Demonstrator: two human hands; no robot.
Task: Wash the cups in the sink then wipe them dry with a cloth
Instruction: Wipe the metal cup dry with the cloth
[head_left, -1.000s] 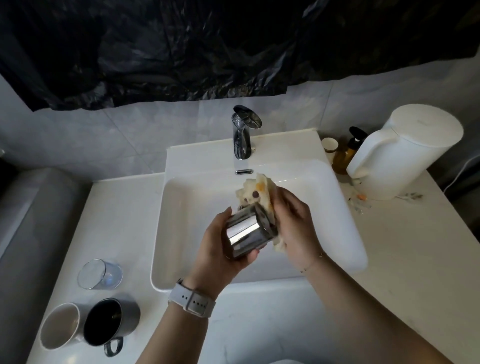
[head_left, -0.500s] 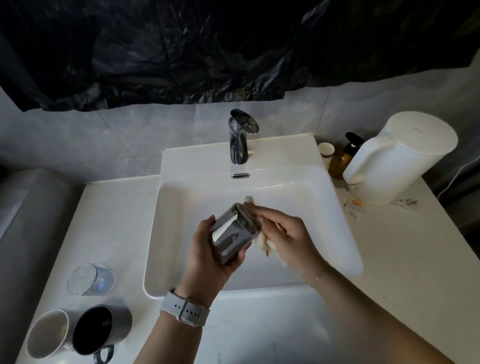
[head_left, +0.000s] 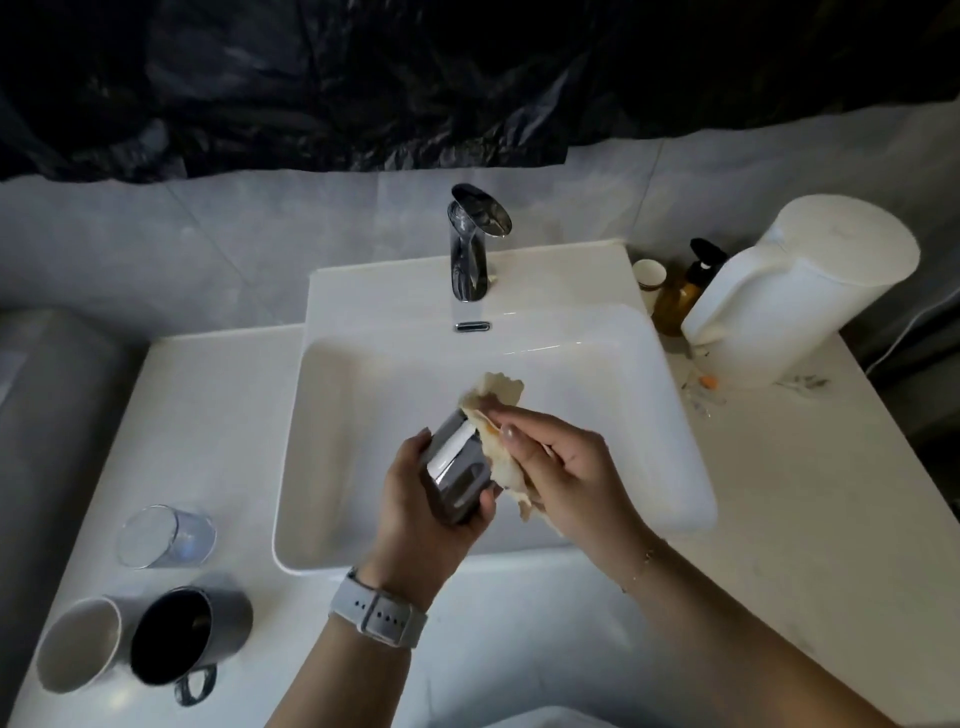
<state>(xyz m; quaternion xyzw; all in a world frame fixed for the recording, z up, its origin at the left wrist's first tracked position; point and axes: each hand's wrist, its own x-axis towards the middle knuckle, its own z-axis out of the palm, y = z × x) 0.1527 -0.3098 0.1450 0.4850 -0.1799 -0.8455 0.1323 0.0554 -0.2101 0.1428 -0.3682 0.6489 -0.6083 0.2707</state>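
Polished steel shows on the cup (head_left: 457, 470), which is gripped by the left hand (head_left: 415, 499) above the near part of the white sink (head_left: 670, 415). A cream cloth (head_left: 496, 415) is pinched in the right hand (head_left: 566, 470) and pressed against the cup's right side. On the counter (head_left: 218, 415) to the near left, a clear glass (head_left: 166, 535), a white cup (head_left: 78, 644) and a dark mug (head_left: 182, 636) are lying on their sides.
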